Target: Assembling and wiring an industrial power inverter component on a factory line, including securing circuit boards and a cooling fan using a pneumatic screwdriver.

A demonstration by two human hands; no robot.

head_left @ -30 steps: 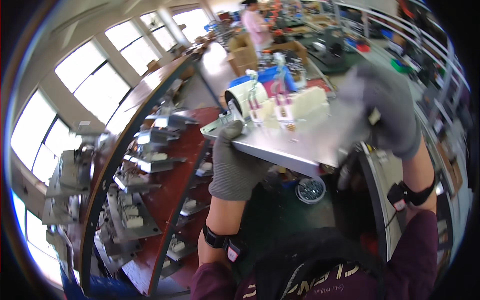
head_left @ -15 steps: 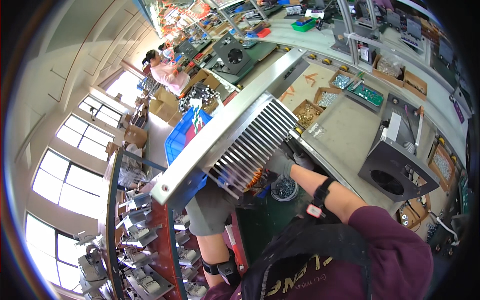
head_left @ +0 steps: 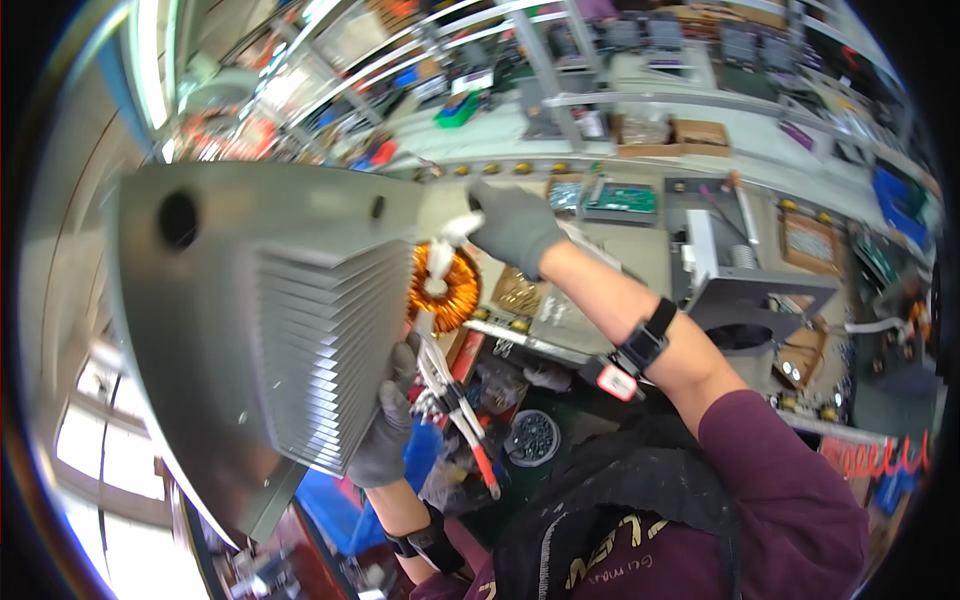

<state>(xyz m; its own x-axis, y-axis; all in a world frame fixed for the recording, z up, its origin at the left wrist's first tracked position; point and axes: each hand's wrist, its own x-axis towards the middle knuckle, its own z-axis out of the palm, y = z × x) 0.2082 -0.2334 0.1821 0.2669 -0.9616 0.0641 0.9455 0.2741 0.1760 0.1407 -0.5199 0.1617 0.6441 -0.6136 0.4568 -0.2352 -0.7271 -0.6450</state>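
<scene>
A large grey metal panel (head_left: 180,320) with a block of parallel fins (head_left: 330,350) is tilted up at the left. My left hand (head_left: 382,440), in a grey glove, grips it at the lower edge of the fins. Beside the panel hangs a copper-wound ring coil (head_left: 455,290), with white cables (head_left: 437,365) below it and a red sleeve (head_left: 487,470) on one end. My right hand (head_left: 515,232), also gloved, is closed around a white cable piece (head_left: 461,229) above the coil. Motion blur hides its fingertips.
The workbench at the right holds a green circuit board (head_left: 625,198), a grey housing with a round opening (head_left: 750,310) and boxes of small parts (head_left: 810,243). Below its edge stands a bucket of screws (head_left: 532,438). A blue bin (head_left: 345,510) lies under the panel.
The panel has swung left and turned its broad face into view. My right hand has come up from behind the fins to a white cable. The view has turned right.
</scene>
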